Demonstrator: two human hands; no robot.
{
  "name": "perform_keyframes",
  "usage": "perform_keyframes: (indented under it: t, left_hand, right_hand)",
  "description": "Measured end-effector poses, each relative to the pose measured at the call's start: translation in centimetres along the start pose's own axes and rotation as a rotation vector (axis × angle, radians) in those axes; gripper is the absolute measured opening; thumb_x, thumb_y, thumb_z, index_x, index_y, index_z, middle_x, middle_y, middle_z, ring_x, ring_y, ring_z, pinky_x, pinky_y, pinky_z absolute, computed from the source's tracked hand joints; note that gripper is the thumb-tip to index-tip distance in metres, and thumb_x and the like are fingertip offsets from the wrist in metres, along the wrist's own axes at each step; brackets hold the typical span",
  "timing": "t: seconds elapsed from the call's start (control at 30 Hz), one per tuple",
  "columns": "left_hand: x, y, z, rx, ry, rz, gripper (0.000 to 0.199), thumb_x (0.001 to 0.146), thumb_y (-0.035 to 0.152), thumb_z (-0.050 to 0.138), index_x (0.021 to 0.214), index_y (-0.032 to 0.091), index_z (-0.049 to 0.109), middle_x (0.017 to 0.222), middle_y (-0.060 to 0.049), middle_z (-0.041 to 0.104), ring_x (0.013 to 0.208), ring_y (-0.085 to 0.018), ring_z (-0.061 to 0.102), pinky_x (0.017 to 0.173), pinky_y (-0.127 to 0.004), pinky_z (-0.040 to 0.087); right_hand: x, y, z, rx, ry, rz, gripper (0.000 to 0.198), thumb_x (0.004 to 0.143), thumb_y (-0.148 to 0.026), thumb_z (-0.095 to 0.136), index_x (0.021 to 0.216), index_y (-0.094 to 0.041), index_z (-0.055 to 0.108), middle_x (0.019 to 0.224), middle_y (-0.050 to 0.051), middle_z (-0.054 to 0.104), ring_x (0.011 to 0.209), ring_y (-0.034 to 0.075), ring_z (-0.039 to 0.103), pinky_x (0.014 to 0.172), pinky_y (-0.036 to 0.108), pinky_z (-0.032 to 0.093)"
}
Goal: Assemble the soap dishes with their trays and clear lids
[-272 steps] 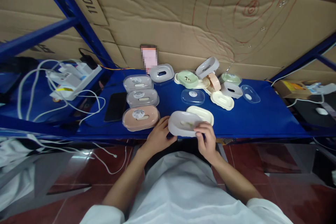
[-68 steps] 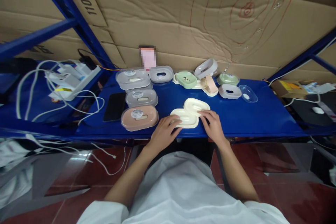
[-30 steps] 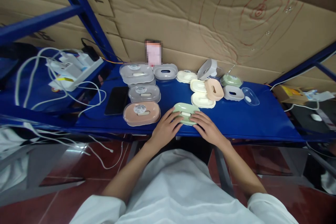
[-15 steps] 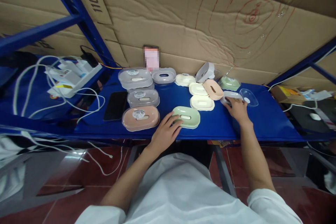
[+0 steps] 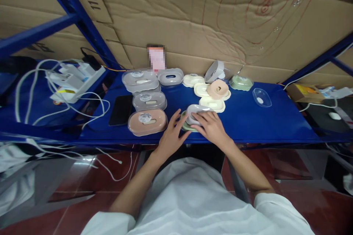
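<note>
A pale grey oval dish (image 5: 194, 109) sits over a green oval dish (image 5: 185, 126) near the front of the blue table. My right hand (image 5: 213, 125) grips the grey dish from its right side. With fingers spread, my left hand (image 5: 173, 132) lies at the left edge of the two dishes; whether the fingertips press on them is hard to tell. Behind are cream oval dishes (image 5: 219, 107), and a peach oval piece (image 5: 216, 89) rests on one of them. Left of my left hand stands a peach oval box (image 5: 149, 127) with a clear, labelled cover.
Grey covered boxes (image 5: 153, 103) stand at the back left beside a black phone (image 5: 120, 110). A clear oval lid (image 5: 261, 97) lies at the right. Further back are a green box (image 5: 242, 83) and a tilted grey piece (image 5: 216, 72). Cables and a power strip (image 5: 85, 86) crowd the left.
My right hand has come left from beside the clear lid, bringing the grey dish over the green one. The peach piece has shifted slightly left. My left hand stays in nearly the same place.
</note>
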State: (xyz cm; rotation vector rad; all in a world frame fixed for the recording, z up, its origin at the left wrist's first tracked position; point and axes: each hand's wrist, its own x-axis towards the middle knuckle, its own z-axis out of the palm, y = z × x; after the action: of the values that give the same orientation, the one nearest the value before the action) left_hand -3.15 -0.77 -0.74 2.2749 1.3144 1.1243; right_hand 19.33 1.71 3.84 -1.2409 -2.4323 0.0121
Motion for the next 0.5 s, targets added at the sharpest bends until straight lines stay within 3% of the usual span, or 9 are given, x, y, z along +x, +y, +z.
perform_keyframes:
  t: [0.1,0.27,0.5]
  left_hand:
    - [0.0,-0.2,0.1,0.003,-0.003,-0.027,0.075,0.104,0.038,0.066,0.167,0.031,0.027,0.169,-0.018,0.037,0.153,-0.033,0.048,0.122,-0.053,0.048]
    - [-0.4,-0.8,0.6,0.035,-0.039,0.004,0.067,0.103,0.035,0.066,0.164,0.030,0.037,0.168,-0.017,0.040,0.154,-0.033,0.046,0.124,-0.053,0.045]
    - [-0.4,-0.9,0.8,0.023,-0.025,0.012,0.062,0.102,0.032,0.068,0.159,0.030,0.044,0.168,-0.016,0.043,0.151,-0.033,0.050,0.122,-0.053,0.048]
  right_hand:
    - [0.7,-0.7,-0.1,0.016,-0.050,-0.086,0.056,0.107,-0.052,0.056,0.155,-0.023,0.057,0.136,0.016,0.069,0.127,0.034,0.062,0.110,0.051,0.047]
    - [0.3,-0.5,-1.0,-0.008,-0.109,-0.204,0.049,0.107,-0.044,0.058,0.152,-0.024,0.058,0.151,0.016,0.062,0.145,0.032,0.054,0.123,0.055,0.039]
    - [0.1,-0.1,-1.0,0.007,-0.128,-0.245,0.049,0.109,-0.040,0.054,0.154,-0.019,0.056,0.154,0.017,0.061,0.145,0.032,0.056,0.124,0.057,0.040]
